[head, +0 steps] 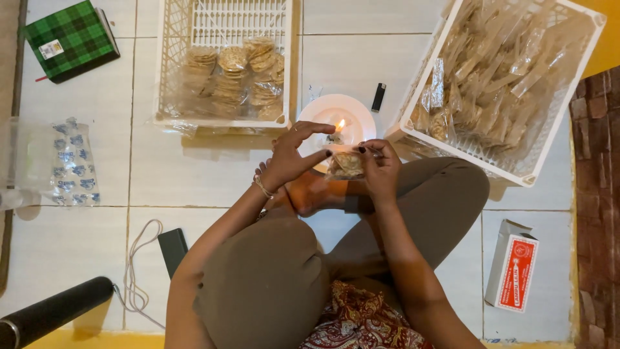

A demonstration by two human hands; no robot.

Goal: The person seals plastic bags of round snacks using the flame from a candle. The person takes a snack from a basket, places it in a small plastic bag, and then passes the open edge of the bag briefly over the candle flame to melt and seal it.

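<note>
Far left: one green plaid notebook (70, 39) lies at the upper left of the frame; below it, at the left edge, a stack of clear printed bags (72, 167); at the lower left, a dark roll (55, 310), a white cable (137, 271) and one black flat device (172, 249).
Upper middle: one white crate (169, 77) holds several stacks of round crackers, too wrapped in plastic to count.
Centre: one white plate (359, 113) carries one lit candle (336, 134); one black lighter (378, 97) lies just to its right.
Left hand (290, 158): fingers (307, 129) half spread, thumb and forefinger pinching the left edge of the small cracker packet (347, 164).
Right hand (381, 167): fingers curled, gripping the packet's right edge.
Packet: one, held between both hands, just under the flame at frame centre.
Step, as I judge it: sealing the packet's open edge at the candle.
Next move calls for: a taut edge passed briefly along the flame, fingers kept off it.
Right: one tilted white crate (555, 145) full of filled packets, too many to count.
Lower right: one red and white box (513, 271).
</note>
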